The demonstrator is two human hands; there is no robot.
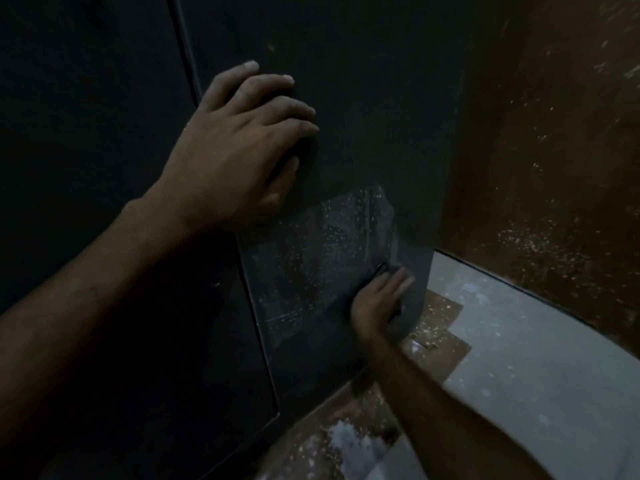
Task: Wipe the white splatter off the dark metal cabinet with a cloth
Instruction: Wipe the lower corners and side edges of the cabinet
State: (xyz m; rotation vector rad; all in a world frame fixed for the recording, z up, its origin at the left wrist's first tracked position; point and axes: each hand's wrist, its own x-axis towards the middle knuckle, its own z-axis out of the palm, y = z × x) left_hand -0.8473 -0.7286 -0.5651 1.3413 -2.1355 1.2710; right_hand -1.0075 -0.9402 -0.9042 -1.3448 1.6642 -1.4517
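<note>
The dark metal cabinet (363, 109) fills the left and middle of the head view, its side face turned toward me. White splatter (322, 244) speckles a greyish patch low on that face. My left hand (239, 147) lies flat on the cabinet near its front corner, fingers spread, holding nothing. My right hand (377, 303) presses low on the cabinet at the patch's right edge, blurred. A dark cloth (398, 323) seems bunched under its palm, but the dim light makes it hard to tell apart from the metal.
A brown wooden wall (554, 168) flecked with white stands close on the right. Below lie a pale floor (554, 358) and brown cardboard sheets (440, 337), also speckled. The gap between cabinet and wall is narrow.
</note>
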